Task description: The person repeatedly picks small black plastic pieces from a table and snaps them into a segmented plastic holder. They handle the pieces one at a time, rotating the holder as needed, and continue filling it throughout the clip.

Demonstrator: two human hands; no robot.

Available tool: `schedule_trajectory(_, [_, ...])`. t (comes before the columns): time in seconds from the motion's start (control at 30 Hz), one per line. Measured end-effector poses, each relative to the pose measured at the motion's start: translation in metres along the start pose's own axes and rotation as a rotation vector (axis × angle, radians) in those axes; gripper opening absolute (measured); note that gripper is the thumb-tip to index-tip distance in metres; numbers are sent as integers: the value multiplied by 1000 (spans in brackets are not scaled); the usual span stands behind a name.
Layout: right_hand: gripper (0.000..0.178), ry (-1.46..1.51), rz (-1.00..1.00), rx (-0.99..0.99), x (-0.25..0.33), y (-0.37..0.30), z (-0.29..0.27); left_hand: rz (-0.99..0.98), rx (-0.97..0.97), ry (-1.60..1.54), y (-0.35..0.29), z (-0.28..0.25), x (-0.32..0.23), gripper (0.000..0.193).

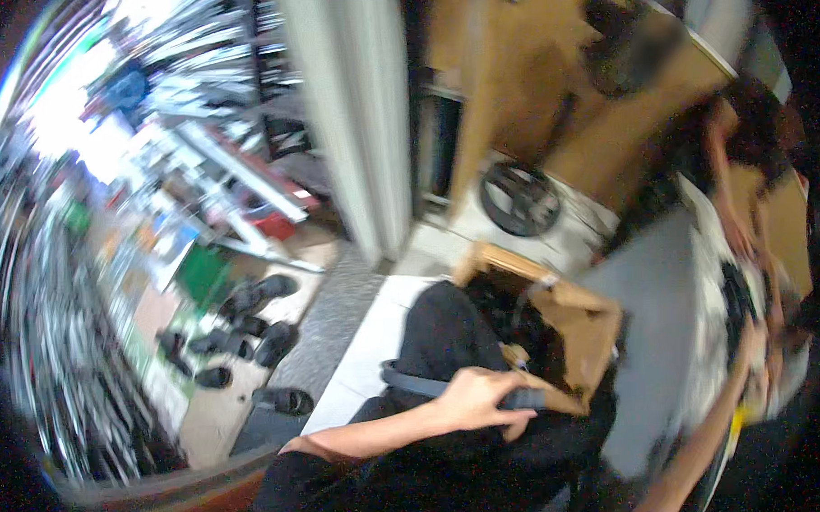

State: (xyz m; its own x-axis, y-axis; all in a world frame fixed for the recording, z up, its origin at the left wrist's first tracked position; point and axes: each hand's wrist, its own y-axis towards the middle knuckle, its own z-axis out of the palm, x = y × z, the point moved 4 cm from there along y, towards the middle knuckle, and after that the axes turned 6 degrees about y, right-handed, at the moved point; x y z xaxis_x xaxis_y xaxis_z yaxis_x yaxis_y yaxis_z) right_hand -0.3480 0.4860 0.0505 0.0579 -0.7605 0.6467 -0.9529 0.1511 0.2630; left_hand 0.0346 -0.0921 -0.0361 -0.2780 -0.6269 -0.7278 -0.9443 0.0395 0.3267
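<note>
My left hand (476, 400) is closed around a dark grey curved band (412, 381), whose ends show on both sides of my fingers, above my black-clad lap. Beside it stands an open cardboard box (596, 326) with black things inside, too dim to name. My right arm stretches to the far right, where my right hand (753, 345) is at black pieces (734, 290) on a whitish sack or sheet (703, 372). Its fingers are blurred, so whether it grips anything is unclear.
Another person's hand (739, 237) reaches to the same heap from the far side. A black round fan-like object (520, 199) lies beyond the box. Several dark shoes (278, 344) lie by a doorway at left, with stacked metal lengths (79, 358) outside.
</note>
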Motion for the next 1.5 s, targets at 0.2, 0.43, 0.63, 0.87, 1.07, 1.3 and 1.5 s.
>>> schedule_trajectory(0.2, [58,584,50,36,10,43,7,72,-41,-9,0,0,1,42])
schedule_trajectory(0.43, [48,1083,-303,402,154,-47,52,76,-16,-20,-4,6,4,42])
schedule_trajectory(0.63, [50,1174,-237,500,227,-204,147,52,-30,5,-4,4,6,38])
schedule_trajectory(0.87, [30,1430,284,635,236,-324,219,82,-53,-33,0,3,2,43])
schedule_trajectory(1.07, [31,1613,507,715,254,-372,233,32,-1,11,-1,3,3,43])
schedule_trajectory(1.3, [32,1443,331,695,281,-403,223,8,-90,46,0,2,6,44])
schedule_trajectory(1.5, [51,1175,108,601,273,-406,232,-70,-50,98,0,2,6,45])
